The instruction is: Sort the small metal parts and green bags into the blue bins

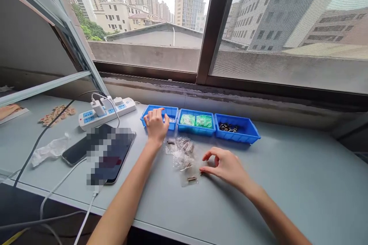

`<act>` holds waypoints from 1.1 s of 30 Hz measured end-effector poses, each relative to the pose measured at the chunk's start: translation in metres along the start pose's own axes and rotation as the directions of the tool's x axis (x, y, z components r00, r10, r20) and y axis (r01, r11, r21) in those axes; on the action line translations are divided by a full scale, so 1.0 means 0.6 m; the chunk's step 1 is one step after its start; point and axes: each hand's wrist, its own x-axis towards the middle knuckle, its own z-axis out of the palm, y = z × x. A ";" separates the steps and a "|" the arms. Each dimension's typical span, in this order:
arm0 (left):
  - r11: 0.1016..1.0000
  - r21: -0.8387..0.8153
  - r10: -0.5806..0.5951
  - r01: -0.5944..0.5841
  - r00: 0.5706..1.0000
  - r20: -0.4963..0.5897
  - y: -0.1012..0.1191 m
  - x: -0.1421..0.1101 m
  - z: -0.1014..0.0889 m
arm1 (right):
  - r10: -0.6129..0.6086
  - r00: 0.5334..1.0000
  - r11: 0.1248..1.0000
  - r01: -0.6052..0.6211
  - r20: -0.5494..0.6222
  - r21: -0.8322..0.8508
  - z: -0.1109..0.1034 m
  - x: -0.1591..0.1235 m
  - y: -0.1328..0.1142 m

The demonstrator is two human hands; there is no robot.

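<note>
Small-parts workspace, workshop type; could be in a home or business, can't tell. Evidence: plain grey worktop (pixel 299 176) under a big window (pixel 219 26), row of blue parts bins (pixel 197 130), clear bags of small hardware (pixel 185 149), metal rack frame (pixel 46 87), power strip (pixel 111 111) with plugs in. High-rise blocks (pixel 189 4) outside, so urban.

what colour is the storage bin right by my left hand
The storage bin by your left hand is blue, best seen in the head view.
</note>
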 end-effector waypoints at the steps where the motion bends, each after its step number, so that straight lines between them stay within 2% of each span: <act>1: 0.999 -0.019 0.038 -0.039 0.999 -0.025 0.005 -0.005 -0.004 | -0.002 1.000 1.000 0.002 -0.001 0.021 -0.001 0.001 0.001; 3: 0.982 -0.080 0.164 -0.170 0.984 -0.071 0.018 -0.018 -0.010 | -0.021 1.000 0.994 0.020 0.005 0.104 -0.003 0.004 0.005; 4: 0.955 -0.122 0.264 -0.271 0.962 -0.074 0.026 -0.027 -0.012 | -0.032 0.999 0.986 0.031 0.007 0.163 -0.005 0.006 0.006; 5: 0.909 -0.171 0.374 -0.380 0.925 -0.069 0.034 -0.036 -0.014 | -0.041 0.999 0.973 0.038 0.008 0.229 -0.008 0.008 0.008; 7: 0.763 -0.272 0.606 -0.586 0.795 -0.012 0.049 -0.057 -0.013 | -0.037 0.999 0.929 0.038 -0.012 0.369 -0.015 0.011 0.010; 8: 0.699 -0.307 0.680 -0.646 0.733 0.005 0.056 -0.066 -0.011 | -0.019 0.999 0.898 0.035 -0.040 0.439 -0.019 0.012 0.011; 10: 0.623 -0.367 0.737 -0.690 0.676 -0.021 0.066 -0.082 -0.007 | 0.030 0.993 0.827 0.041 -0.116 0.561 -0.026 0.014 0.011; 12: 0.586 -0.429 0.736 -0.687 0.673 -0.074 0.073 -0.092 -0.002 | 0.055 0.982 0.761 0.077 -0.183 0.644 -0.032 0.015 0.011; 14: 0.573 -0.476 0.699 -0.667 0.701 -0.141 0.076 -0.097 0.001 | 0.030 0.979 0.725 0.119 -0.203 0.679 -0.035 0.015 0.009; 17: 0.585 -0.513 0.605 -0.628 0.759 -0.241 0.078 -0.096 0.001 | -0.012 0.976 0.735 0.156 -0.217 0.660 -0.035 0.013 0.004; 19: 0.592 -0.525 0.557 -0.612 0.781 -0.282 0.078 -0.093 -0.002 | -0.022 0.963 0.770 0.187 -0.267 0.610 -0.034 0.013 0.001; 21: 0.591 -0.504 0.559 -0.630 0.770 -0.307 0.075 -0.091 -0.006 | -0.040 0.941 0.804 0.231 -0.337 0.548 -0.033 0.012 -0.001; 24: 0.572 -0.401 0.641 -0.715 0.695 -0.325 0.070 -0.088 -0.012 | -0.085 0.891 0.828 0.312 -0.445 0.467 -0.035 0.011 0.001; 26: 0.549 -0.334 0.686 -0.766 0.641 -0.344 0.067 -0.088 -0.013 | -0.121 0.843 0.840 0.368 -0.524 0.398 -0.037 0.010 0.003; 28: 0.529 -0.306 0.697 -0.791 0.611 -0.374 0.066 -0.089 -0.012 | -0.164 0.795 0.854 0.411 -0.584 0.320 -0.039 0.008 0.004; 30: 0.531 -0.325 0.689 -0.783 0.622 -0.373 0.066 -0.091 -0.009 | -0.191 0.779 0.861 0.425 -0.597 0.279 -0.039 0.007 0.003; 33: 0.583 -0.399 0.648 -0.708 0.701 -0.298 0.066 -0.089 -0.004 | -0.149 0.829 0.882 0.358 -0.539 0.306 -0.035 0.008 0.004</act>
